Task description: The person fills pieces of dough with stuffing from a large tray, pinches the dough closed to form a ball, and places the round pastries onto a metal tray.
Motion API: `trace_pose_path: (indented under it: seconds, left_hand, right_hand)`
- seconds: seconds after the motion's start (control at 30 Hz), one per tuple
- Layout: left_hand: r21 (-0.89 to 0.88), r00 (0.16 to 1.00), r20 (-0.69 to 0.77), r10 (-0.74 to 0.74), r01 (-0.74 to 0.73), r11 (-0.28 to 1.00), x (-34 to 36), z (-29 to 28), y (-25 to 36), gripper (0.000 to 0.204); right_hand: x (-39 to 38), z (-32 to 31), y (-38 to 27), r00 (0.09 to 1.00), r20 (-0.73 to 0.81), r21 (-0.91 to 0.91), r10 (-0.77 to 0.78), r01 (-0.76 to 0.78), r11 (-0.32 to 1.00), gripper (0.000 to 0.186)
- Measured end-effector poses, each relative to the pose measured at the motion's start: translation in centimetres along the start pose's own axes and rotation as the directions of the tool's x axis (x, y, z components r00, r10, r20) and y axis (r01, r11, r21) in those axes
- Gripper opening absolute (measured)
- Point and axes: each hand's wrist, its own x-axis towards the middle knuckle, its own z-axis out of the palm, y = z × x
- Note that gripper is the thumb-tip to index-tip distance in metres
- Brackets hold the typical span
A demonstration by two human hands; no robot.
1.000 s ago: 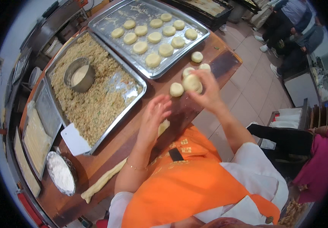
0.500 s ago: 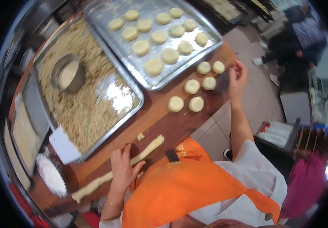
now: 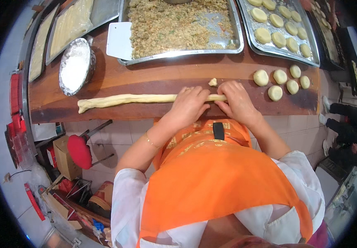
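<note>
A long rope of pale dough (image 3: 129, 99) lies along the near edge of the wooden table, its left end flared. My left hand (image 3: 189, 104) is closed over the rope towards its right part, fingers on the far side and thumb on the near side. Around the rope's right end, my right hand (image 3: 238, 100) curls its fingers, close beside the left. A short stretch of dough shows between the two hands. Just beyond them sits a small torn scrap of dough (image 3: 213, 82). Several round dough pieces (image 3: 275, 93) rest on the table to the right of my right hand.
A metal tray of crumbly filling (image 3: 178, 54) stands at the far middle, with a white scraper (image 3: 119, 41) at its left corner. Far right is a tray (image 3: 265, 52) of flattened dough rounds. A bowl of white flour (image 3: 74, 68) stands left. A red stool (image 3: 79, 152) is below the table.
My right hand has come from beside the round dough pieces to the rope's right end. My left hand has closed on the rope. The view has turned and now faces the table squarely.
</note>
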Motion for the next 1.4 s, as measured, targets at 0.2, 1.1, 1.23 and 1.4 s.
trace_pose_path:
  seconds: [0.2,1.1,1.23,1.4]
  left_hand:
    - [0.099,0.994,-0.069,0.084,-0.077,0.992,1.3,3.0,-0.2,0.017]
    - [0.054,0.948,-0.305,-0.09,0.112,0.992,1.1,1.8,0.7,0.015]
    - [0.004,0.955,-0.29,-0.063,0.067,0.998,4.0,4.8,-2.3,0.021]
    - [-0.168,0.872,-0.484,-0.07,-0.014,0.986,2.0,1.7,-3.7,0.018]
  right_hand:
    - [-0.1,-0.3,-1.1,0.977,0.059,0.386,0.205,-0.212,0.898,0.028]
    - [-3.1,-1.2,2.0,0.865,0.111,0.755,0.489,-0.394,0.525,0.033]
    - [-2.0,-0.1,0.6,0.843,0.098,0.759,0.529,-0.407,0.509,0.026]
    - [1.6,0.1,-2.3,0.895,-0.072,0.638,0.441,-0.298,0.71,0.023]
